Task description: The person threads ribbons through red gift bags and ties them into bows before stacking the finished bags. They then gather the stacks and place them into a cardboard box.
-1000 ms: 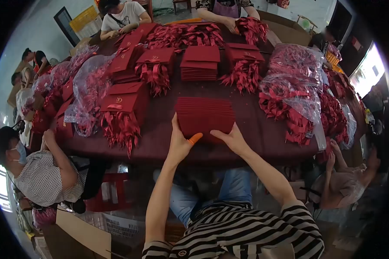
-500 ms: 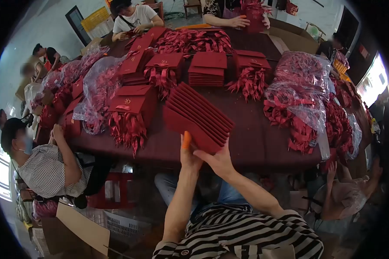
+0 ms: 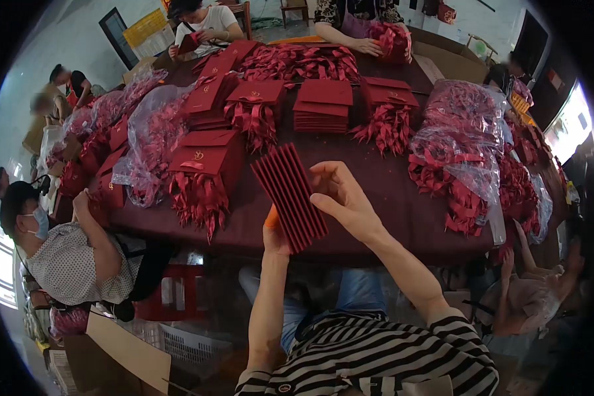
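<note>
My left hand, with an orange cover on a finger, grips a fanned stack of dark red folded paper bags above the front of the table. At the stack's right edge is my right hand, its fingers curled but apart and the thumb tip close against the bags. Just beyond lie similar red bags with a gold emblem and ribbons hanging from the front. A neat ribbonless-looking pile of red bags stands farther back, beside ribboned bags.
Clear plastic sacks of ribboned red bags rest on the right, with another sack at left. Loose ribbons are heaped at the back of the dark red tablecloth. Several people sit around. A cardboard box is below left.
The stack has turned more upright and shifted slightly left. My right hand has come off its bottom end and moved up to its right edge. Across the table, people's hands have moved.
</note>
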Demonstrator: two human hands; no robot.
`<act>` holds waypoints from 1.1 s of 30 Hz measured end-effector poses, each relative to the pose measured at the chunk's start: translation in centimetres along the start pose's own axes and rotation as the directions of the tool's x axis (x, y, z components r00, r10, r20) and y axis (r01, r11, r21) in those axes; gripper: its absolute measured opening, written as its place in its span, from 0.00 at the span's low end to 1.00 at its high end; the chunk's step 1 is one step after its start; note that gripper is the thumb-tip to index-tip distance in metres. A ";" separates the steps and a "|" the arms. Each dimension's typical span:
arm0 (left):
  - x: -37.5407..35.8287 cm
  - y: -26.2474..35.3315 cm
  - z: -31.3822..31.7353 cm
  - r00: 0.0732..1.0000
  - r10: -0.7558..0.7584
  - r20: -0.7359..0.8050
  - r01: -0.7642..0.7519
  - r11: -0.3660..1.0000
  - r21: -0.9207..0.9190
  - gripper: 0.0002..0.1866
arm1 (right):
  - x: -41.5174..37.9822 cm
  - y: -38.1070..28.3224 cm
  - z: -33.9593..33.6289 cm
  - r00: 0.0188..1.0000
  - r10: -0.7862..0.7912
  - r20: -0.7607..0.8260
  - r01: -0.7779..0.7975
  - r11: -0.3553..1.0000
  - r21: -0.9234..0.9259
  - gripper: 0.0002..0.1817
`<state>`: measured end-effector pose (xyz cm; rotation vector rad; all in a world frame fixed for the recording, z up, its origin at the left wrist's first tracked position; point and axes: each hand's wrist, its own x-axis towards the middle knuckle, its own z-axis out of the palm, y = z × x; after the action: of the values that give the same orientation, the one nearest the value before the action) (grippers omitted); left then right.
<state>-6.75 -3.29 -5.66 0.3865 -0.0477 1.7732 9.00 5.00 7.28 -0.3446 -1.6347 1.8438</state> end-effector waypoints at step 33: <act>-0.5 0.0 -0.5 0.989 -0.010 -0.149 0.021 0.998 0.067 0.29 | -0.6 -1.3 1.7 0.928 -0.366 0.071 0.325 0.703 -0.633 0.13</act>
<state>-6.74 -3.59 -6.28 0.3019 0.1223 1.7868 8.88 3.33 8.72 -0.3379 -2.0861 0.9437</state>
